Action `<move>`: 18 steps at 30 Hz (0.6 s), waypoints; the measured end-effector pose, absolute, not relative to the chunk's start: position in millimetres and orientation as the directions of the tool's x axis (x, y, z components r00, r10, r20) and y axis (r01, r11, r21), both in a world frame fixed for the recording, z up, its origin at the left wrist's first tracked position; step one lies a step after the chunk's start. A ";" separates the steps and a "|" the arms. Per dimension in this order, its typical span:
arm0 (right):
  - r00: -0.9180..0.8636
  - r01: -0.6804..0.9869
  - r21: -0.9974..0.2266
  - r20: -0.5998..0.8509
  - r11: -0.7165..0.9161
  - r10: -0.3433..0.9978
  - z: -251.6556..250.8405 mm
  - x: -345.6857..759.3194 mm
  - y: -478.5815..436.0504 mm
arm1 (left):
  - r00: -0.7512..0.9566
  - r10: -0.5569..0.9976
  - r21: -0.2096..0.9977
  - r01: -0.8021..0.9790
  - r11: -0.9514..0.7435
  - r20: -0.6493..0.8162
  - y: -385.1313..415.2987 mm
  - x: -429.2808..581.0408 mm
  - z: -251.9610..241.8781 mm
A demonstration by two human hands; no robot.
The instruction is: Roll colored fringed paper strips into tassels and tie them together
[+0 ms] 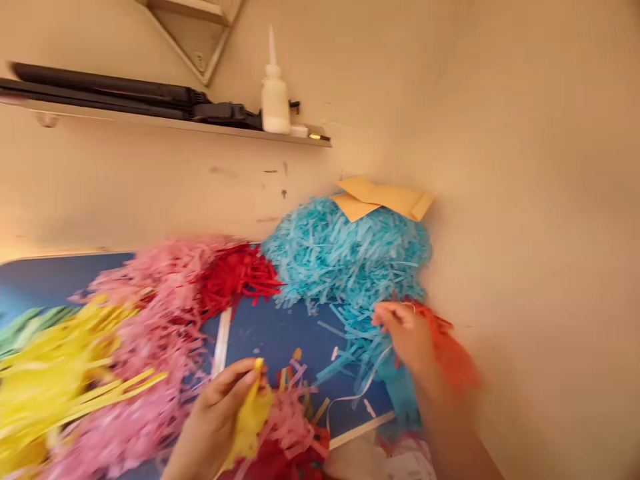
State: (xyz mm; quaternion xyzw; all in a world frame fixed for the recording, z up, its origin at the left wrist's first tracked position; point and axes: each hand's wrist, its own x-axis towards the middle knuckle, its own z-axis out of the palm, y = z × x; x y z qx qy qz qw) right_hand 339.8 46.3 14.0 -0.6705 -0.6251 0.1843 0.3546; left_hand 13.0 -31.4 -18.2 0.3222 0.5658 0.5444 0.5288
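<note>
My left hand (220,407) is low in the middle, fingers pinched on a strip of yellow fringed paper (250,420). My right hand (407,333) reaches out to the right, blurred by motion, at the edge of the blue fringe pile (345,257) and beside orange fringe (450,353); its fingers look curled, and a thin white strip (360,390) trails below it. Whether it grips anything is unclear.
Piles of pink (150,320), red (235,277), yellow (55,373) and green fringe (25,323) cover the blue tabletop (280,333). Tan paper pieces (385,197) lie on the blue pile. A wall shelf (175,123) holds a white glue bottle (275,97) and black tools.
</note>
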 end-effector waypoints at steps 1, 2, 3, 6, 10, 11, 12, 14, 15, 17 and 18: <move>0.063 0.586 -0.806 0.154 0.088 0.986 13.1 308.6 32.5 | -0.169 0.927 0.910 -0.313 0.272 -0.335 -31.2 20.1 -14.1; -0.025 0.489 -0.865 0.118 0.116 0.993 12.2 278.9 19.2 | -0.129 0.919 0.877 -0.374 0.302 -0.371 -31.3 25.4 -11.4; -0.115 0.411 -0.902 0.096 0.135 0.989 11.2 252.0 7.5 | -0.105 0.915 0.849 -0.428 0.311 -0.389 -31.8 28.8 -10.1; -0.256 0.333 -0.922 0.115 0.200 0.960 8.2 195.8 -13.6 | -0.086 0.916 0.803 -0.519 0.294 -0.391 -37.2 28.7 -10.3; -0.295 0.351 -0.901 0.150 0.253 0.944 8.1 170.2 -15.8 | -0.041 0.919 0.756 -0.584 0.296 -0.392 -46.9 19.2 -13.6; -0.305 0.358 -0.898 0.146 0.255 0.941 9.0 168.1 -15.1 | -0.040 0.922 0.758 -0.583 0.293 -0.386 -48.5 17.4 -14.6; -0.318 0.370 -0.891 0.147 0.265 0.937 10.1 166.7 -14.6 | -0.047 0.924 0.768 -0.573 0.286 -0.380 -49.8 15.9 -15.5; -0.343 0.393 -0.870 0.163 0.299 0.925 11.7 165.1 -14.1 | -0.089 0.931 0.816 -0.516 0.260 -0.353 -51.2 13.4 -17.0; -0.348 0.400 -0.862 0.172 0.311 0.922 11.9 165.0 -14.0 | -0.122 0.940 0.857 -0.461 0.230 -0.318 -51.6 12.1 -17.2; -0.353 0.385 -0.876 0.152 0.292 0.923 11.2 166.5 -13.4 | -0.181 0.967 0.950 -0.287 0.121 -0.178 -51.9 9.2 -16.8; -0.364 0.360 -0.897 0.117 0.255 0.924 10.4 167.9 -12.8 | -0.193 0.977 0.982 -0.181 0.053 -0.088 -52.1 7.8 -16.1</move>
